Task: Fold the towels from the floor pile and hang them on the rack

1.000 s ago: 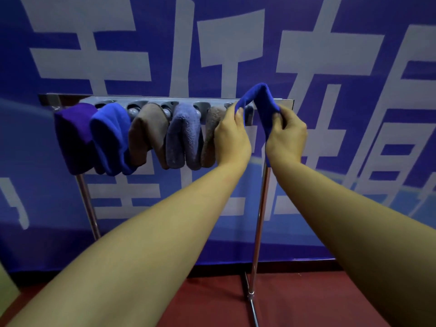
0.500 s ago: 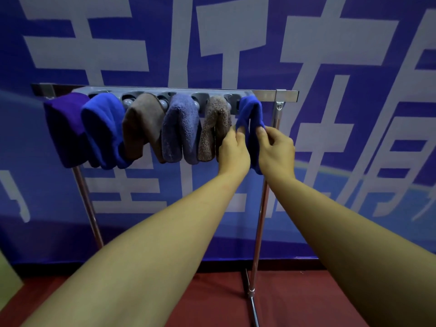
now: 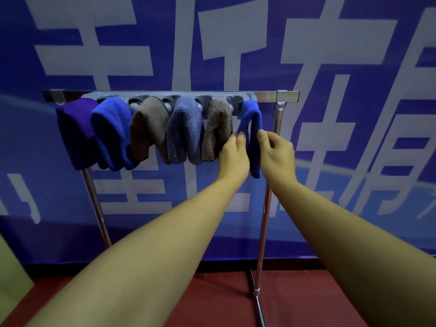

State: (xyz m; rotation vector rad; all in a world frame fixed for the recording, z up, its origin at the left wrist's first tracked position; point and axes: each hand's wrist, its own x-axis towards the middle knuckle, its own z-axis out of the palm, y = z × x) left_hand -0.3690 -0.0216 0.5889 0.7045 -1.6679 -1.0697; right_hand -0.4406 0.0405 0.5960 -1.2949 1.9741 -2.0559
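Observation:
A metal rack (image 3: 289, 96) carries a grey hanger strip with several folded towels draped side by side: purple (image 3: 75, 133), blue (image 3: 111, 135), brown (image 3: 146, 128), grey-blue (image 3: 185, 133) and tan (image 3: 218, 131). At the right end hangs a royal blue towel (image 3: 254, 119). My left hand (image 3: 233, 156) pinches its left fold with thumb and fingertips. My right hand (image 3: 277, 152) is just right of the towel, its fingers loosely curled and one fingertip touching the towel's right edge. The floor pile is out of view.
A blue banner with large white characters (image 3: 330, 55) hangs right behind the rack. The rack's chrome legs (image 3: 264, 220) run down to a red carpet (image 3: 212, 298). A pale panel edge (image 3: 9, 274) shows at the lower left.
The royal blue towel was lowered over the rack's right end and now hangs there. Both hands slid down its sides, and my right hand loosened its grip.

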